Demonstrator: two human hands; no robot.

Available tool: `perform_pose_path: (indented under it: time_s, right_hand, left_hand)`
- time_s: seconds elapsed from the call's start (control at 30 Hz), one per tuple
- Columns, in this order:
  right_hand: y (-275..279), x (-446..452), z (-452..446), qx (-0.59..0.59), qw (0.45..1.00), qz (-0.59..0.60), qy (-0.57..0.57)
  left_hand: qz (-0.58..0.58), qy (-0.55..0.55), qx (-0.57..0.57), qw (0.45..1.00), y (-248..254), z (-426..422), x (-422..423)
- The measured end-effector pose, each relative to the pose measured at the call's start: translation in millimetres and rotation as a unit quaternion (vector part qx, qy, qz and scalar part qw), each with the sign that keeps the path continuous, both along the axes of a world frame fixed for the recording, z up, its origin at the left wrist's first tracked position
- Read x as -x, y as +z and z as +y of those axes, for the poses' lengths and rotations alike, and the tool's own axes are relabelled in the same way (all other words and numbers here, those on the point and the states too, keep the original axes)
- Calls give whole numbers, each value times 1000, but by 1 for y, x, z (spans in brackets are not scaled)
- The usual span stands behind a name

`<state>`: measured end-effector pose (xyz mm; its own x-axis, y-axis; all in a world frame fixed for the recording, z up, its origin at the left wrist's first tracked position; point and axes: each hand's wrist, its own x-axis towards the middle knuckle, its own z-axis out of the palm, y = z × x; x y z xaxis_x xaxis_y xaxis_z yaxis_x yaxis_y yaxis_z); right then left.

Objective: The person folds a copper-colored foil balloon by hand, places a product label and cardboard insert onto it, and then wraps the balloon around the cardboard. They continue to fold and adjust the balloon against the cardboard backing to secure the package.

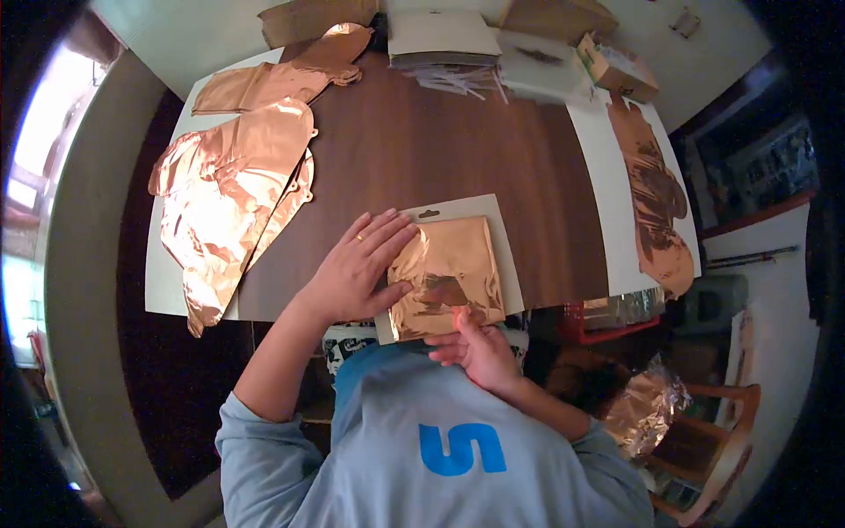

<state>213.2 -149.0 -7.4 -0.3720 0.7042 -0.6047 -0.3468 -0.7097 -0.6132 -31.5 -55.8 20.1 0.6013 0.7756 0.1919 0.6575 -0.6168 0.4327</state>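
Note:
A folded, shiny copper-coloured foil packet [458,251] lies on a pale card [499,231] with a hanging slot at its top, at the table's near edge. My left hand [361,268] rests along the left side of the foil, fingers stretched over its upper left corner and thumb on its left part. My right hand [480,352] is at the near edge of the foil, palm partly up, its thumb against the lower edge and the other fingers loosely spread below. What lies under those fingers is partly hidden.
Large copper foil sheets [233,176] lie at the left of the brown table [396,141]. Another foil piece [651,185] is at the right. At the back stand a stack of cards [443,37], clear plastic bags [541,66] and a small box [619,69]. A red basket [616,331] sits below the right edge.

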Motion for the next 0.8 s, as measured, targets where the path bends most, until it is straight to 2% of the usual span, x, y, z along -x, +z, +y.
perform_pose_path:
  time_s: [0.03,0.13,0.23,0.33,0.43,0.47,0.57,0.67,0.8]
  right_hand:
    - [5,-5,3,13,1000,-6,13]
    - [13,-43,13,-63,958,-102,261]
    - [40,-62,13,-247,899,-287,219]
    - [61,-74,22,-345,877,-317,103]
    - [73,-64,42,-521,756,-392,56]
    - [69,-64,44,-525,753,-389,77]
    - [73,-55,51,-644,595,-454,159]
    - [65,-45,56,-641,563,-454,259]
    - [45,-36,61,-622,541,-472,312]
  left_hand:
    - [-1,0,-8,1000,-2,1,0]
    - [-32,18,3,999,2,0,-2]
    - [-81,37,-7,996,-1,-1,0]
    - [-125,71,13,990,-4,-6,5]
    - [-126,90,13,988,-6,-19,12]
    - [-121,91,5,988,-7,-23,14]
    - [-91,75,7,993,3,-41,18]
    - [-57,50,2,997,9,-52,16]
    - [-30,20,-5,999,11,-55,6]
